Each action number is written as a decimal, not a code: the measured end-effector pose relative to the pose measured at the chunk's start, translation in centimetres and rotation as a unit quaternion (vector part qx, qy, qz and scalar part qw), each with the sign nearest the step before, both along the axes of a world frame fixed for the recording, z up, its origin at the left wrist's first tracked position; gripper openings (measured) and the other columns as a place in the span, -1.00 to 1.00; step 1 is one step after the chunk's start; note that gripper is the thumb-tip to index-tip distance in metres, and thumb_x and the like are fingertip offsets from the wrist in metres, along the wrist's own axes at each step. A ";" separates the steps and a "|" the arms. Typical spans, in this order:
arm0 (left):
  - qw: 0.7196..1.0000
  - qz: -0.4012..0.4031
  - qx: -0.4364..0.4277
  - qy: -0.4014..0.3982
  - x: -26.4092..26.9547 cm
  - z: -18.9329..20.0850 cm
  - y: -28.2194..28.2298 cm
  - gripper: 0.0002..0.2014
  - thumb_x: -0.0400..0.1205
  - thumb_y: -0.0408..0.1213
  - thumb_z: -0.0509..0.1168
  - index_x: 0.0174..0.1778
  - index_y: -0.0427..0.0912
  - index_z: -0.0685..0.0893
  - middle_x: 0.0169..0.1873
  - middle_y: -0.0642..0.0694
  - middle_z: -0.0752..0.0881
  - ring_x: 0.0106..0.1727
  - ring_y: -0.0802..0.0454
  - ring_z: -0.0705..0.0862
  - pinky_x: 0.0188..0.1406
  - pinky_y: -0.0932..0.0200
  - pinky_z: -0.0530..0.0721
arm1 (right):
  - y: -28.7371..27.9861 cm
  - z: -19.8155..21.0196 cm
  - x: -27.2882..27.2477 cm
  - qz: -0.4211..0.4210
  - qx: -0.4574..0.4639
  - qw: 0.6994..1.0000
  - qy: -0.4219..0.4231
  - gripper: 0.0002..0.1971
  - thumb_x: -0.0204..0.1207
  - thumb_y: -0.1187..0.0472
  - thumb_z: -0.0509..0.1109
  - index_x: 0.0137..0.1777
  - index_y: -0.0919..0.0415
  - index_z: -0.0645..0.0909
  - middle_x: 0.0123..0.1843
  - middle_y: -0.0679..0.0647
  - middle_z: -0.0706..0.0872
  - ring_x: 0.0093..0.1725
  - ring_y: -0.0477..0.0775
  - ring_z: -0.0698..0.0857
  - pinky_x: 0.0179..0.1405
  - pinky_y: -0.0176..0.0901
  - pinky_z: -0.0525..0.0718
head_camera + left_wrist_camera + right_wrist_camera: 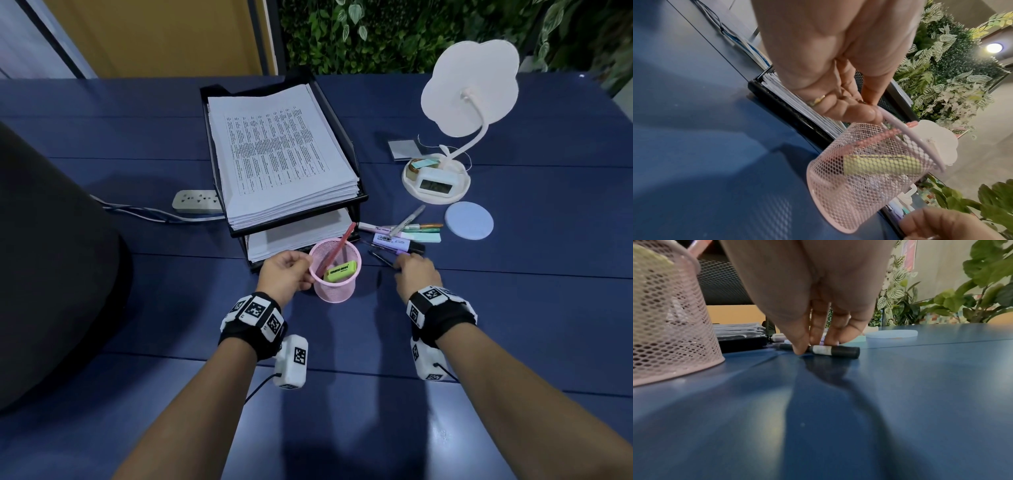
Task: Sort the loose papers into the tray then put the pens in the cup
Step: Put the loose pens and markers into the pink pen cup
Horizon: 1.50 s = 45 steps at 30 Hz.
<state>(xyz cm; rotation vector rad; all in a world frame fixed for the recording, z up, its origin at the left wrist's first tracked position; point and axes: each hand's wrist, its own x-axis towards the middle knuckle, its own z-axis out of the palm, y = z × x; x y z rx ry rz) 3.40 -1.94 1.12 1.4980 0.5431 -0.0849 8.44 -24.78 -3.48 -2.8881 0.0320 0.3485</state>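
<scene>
Left hand [286,274] is pinching the pink mesh cup [337,279] holding a "STABILO BOSS" highlighter [339,271], right-hand fingers [819,335] are clamping a black marker [833,351] on the blue surface [342,428].

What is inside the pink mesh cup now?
Inside the pink mesh cup are a red pen, leaning on its rim, and a yellow-green highlighter. The bottom is partly covered by them.

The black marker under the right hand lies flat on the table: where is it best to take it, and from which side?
Probably at the barrel's middle, from above. The black marker lies flat on the table, so the right hand can pinch across its long sides, thumb nearside, fingers behind.
</scene>
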 end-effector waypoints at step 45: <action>1.000 0.004 0.008 -0.006 0.4 -0.1 0.4 -0.84 0.65 -0.48 0.28 -0.24 -0.24 0.62 -0.46 -0.21 0.63 -0.65 0.18 0.61 -0.62 0.34 0.63 | 1.3 0.7 1.4 -0.004 0.105 0.994 -0.020 -0.65 0.49 0.41 0.17 0.23 0.31 0.62 0.20 0.32 0.67 0.24 0.39 0.56 0.14 0.10 0.63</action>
